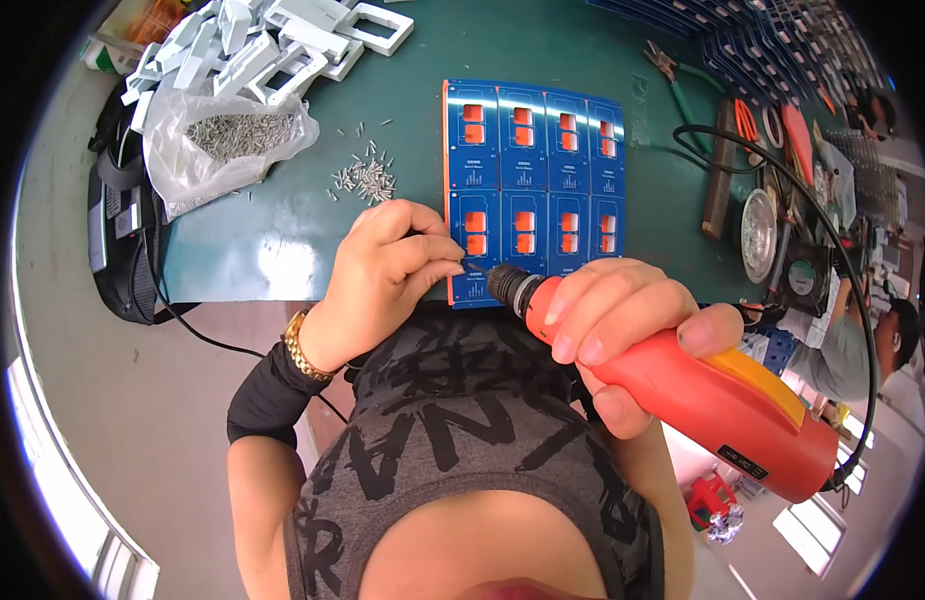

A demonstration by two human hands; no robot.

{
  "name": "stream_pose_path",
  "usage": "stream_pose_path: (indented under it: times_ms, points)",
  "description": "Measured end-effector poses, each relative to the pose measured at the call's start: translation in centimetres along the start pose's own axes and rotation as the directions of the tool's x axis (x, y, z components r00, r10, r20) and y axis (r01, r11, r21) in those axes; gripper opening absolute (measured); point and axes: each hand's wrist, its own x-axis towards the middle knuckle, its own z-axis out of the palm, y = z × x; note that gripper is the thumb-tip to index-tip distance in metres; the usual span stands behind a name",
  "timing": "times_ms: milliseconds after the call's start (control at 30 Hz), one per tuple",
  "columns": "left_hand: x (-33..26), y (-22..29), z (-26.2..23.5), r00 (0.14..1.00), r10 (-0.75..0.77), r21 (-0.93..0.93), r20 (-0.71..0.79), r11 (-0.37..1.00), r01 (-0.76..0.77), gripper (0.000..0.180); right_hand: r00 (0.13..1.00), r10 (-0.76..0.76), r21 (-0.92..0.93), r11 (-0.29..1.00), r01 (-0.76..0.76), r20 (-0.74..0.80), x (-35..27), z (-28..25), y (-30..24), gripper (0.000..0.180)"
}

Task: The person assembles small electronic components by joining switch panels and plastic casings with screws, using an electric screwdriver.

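My right hand [633, 315] is wrapped round a red electric screwdriver [743, 425] with a yellow lever. The tool's black chuck points left, over the near edge of a blue panel [523, 175]. This panel has two rows of printed sections with cutouts that show orange. At the panel's near left corner, my left hand [388, 260] is closed in a pinch, its fingertips close to the screwdriver's tip. Whatever is between those fingers is too small to make out. Beyond my left hand, a small pile of silver screws [368, 180] lies loose on the green table [433, 60].
A clear bag [178, 170] of screws sits at the left below a heap of white plastic frames [283, 45]. Green-handled pliers [680, 95], a tape roll [758, 237] and stacked blue panels [773, 60] crowd the right. The screwdriver's black cable [851, 240] arcs there. Another person [843, 350] is at far right.
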Motion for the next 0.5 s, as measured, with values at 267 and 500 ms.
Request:
stream_pose_path:
  times_ms: [267,500]
  points:
    - [-0.2,-0.4,0.0,1.000,0.024,0.010,0.016,1.000,-0.025,0.019,1.000,-0.020,0.039,0.999,0.019,0.008,0.4,0.4,1.2,0.060]
    - [0.3,-0.1,-1.1,0.999,0.026,-0.020,0.028,0.999,-0.026,0.019,0.998,0.012,-0.045,0.999,-0.009,0.067,1.9,1.6,0.8,0.060]
